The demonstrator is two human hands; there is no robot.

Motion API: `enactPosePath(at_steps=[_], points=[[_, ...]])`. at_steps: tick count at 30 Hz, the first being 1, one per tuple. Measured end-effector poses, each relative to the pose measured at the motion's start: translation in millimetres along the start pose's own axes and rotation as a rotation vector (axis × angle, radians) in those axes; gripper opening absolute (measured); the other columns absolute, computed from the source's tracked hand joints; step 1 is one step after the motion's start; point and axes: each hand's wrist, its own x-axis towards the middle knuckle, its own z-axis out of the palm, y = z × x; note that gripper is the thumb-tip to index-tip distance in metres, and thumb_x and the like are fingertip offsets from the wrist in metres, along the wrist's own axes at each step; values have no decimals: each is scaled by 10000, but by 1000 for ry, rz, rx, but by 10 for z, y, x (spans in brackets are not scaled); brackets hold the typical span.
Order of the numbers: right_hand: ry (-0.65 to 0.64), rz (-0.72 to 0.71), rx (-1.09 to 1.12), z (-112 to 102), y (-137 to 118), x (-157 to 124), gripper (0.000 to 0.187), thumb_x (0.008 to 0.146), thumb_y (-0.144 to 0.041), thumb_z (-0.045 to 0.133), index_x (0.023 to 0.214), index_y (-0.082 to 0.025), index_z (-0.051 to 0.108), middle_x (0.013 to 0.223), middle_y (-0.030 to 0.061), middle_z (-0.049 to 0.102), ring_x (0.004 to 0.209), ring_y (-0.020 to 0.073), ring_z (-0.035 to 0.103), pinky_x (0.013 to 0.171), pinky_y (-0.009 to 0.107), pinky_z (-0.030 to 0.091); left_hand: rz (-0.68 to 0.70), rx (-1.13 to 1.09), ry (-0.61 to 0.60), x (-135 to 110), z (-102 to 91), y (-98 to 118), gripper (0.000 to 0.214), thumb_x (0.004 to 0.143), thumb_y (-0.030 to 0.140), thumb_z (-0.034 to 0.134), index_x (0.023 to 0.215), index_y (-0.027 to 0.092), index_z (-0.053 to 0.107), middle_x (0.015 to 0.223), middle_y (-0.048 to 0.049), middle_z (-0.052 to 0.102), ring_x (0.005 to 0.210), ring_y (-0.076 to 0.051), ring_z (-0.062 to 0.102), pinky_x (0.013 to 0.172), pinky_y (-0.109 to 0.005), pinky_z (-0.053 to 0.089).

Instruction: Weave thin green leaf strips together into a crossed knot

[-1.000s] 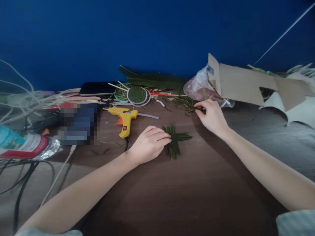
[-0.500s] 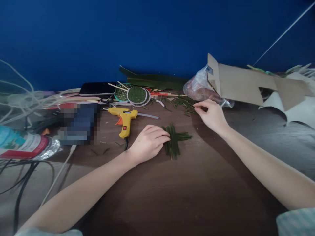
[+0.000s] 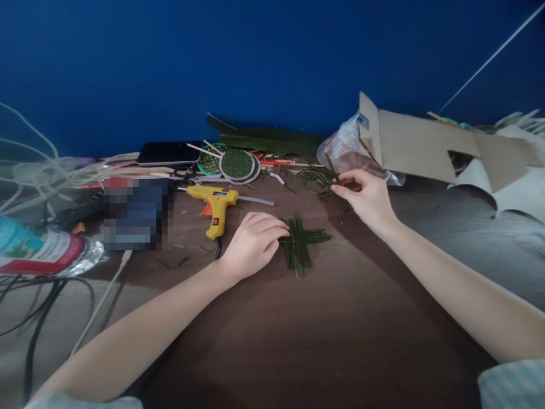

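Observation:
Narrow dark green leaf strips lie interlaced as a cross-shaped woven mat point(image 3: 299, 247) on the brown table. At its left side my left hand point(image 3: 255, 241) is closed, fingers together, the fingertips gripping the edge of the weave; the thumb's contact is partly hidden. My right hand point(image 3: 364, 196) is farther back, to the right of the weave. Between its thumb and fingertips it pinches a leaf strip point(image 3: 331, 166), which points up and to the left. Directly behind those fingertips is a loose pile of leaf strips point(image 3: 313, 179).
A yellow glue gun point(image 3: 218, 207) lies left of the weave, its glue stick pointing right. Round green pieces point(image 3: 238, 165) and a long leaf point(image 3: 272, 140) lie along the blue wall. Cardboard point(image 3: 421, 145) and a plastic bag point(image 3: 340, 147) stand back right; a bottle point(image 3: 42, 247) is left.
My right hand has raised a leaf strip from the pile, and the strip now shows above its fingertips. My left hand has shifted slightly left along the weave's edge.

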Motion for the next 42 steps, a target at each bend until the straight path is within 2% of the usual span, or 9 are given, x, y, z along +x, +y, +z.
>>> enactPosePath(at_steps=[6,14,16,20,23,27,31,36,42], points=[[4,34,91,-13,-76,-20,118,683,-320,680,738,-225,638,709,28,659,679,204,614,672,362,465,-12,5,-17,1,3,5,270,803,27,414,873,175,629,949,-6,682,923,-173,577,841,-335,397],[-250,-16,66,-35,-311,-105,322,818,-345,532,532,-203,568,606,20,627,719,195,610,673,315,412,-214,112,24,30,-16,16,241,762,32,431,862,178,595,935,-15,664,923,-194,554,812,-351,391],[-320,-36,56,-24,-351,-130,328,846,-337,487,564,-194,573,558,4,589,653,166,589,656,297,402,-254,131,-5,44,-17,33,176,773,77,466,866,171,583,946,-28,650,939,-207,542,812,-359,388],[-455,-16,81,4,-388,-183,223,851,-358,486,849,-181,621,509,-36,549,512,121,513,586,273,380,-290,152,-46,67,-15,67,128,773,167,539,896,160,570,993,-51,621,981,-234,514,826,-372,382],[-509,15,119,25,-398,-222,182,840,-358,511,844,-184,564,522,-37,565,524,117,524,598,270,384,-319,146,-69,77,-22,78,160,781,207,544,933,161,562,1010,-57,604,992,-241,497,842,-381,377],[-501,25,91,45,-407,-259,197,825,-368,532,741,-192,507,540,-34,551,518,113,511,580,270,377,-328,119,-100,83,-31,75,183,813,228,494,978,170,547,1022,-62,589,1000,-239,483,862,-389,374],[-481,-21,31,55,-417,-274,213,807,-376,549,713,-185,540,616,-17,557,558,114,501,566,266,368,-302,116,-125,75,-13,62,245,797,284,549,1020,183,531,1115,-62,561,1060,-248,454,910,-403,352],[-473,-26,3,62,-423,-276,184,805,-343,543,725,-178,564,627,-13,559,565,116,489,557,266,357,-316,139,-118,71,9,65,337,731,207,588,1060,188,513,1156,-65,539,1098,-253,434,933,-400,339],[-473,-23,19,54,-386,-277,152,817,-308,513,773,-182,586,657,0,588,620,138,528,608,280,383,-339,101,-73,73,-7,43,278,726,136,553,998,192,549,1129,-56,561,1090,-247,438,919,-400,344]])
